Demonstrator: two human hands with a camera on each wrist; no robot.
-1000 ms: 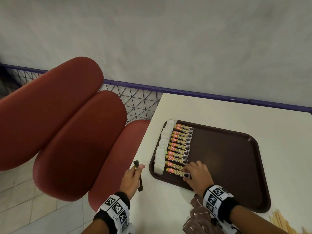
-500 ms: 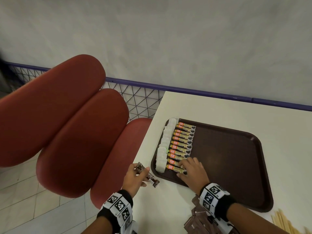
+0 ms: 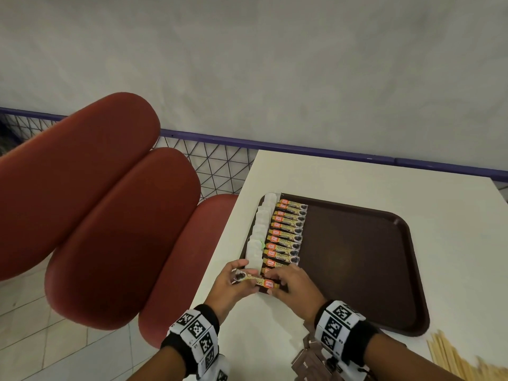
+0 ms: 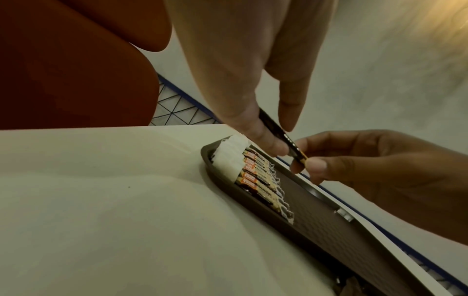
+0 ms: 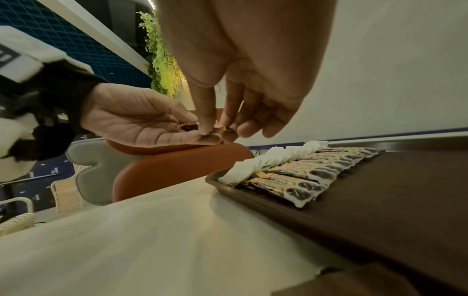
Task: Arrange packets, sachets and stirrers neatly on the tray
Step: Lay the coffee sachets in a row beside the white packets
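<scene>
Sachet (image 3: 257, 281) being pinched by left hand (image 3: 229, 285) and right hand (image 3: 292, 287); two rows lying on tray (image 3: 357, 259); brown packets (image 3: 312, 362), stirrers (image 3: 450, 358) waiting on desk (image 3: 247, 339).

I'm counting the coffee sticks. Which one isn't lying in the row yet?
The coffee stick held between the left hand and right hand, at the tray's near corner. The others lie flat side by side.

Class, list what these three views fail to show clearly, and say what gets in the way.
1. Head view: brown packets partly behind the right hand and wrist.
2. Head view: stirrers cut off by the frame edge.
3. Left wrist view: held sachet mostly covered by fingers of the left hand.
</scene>
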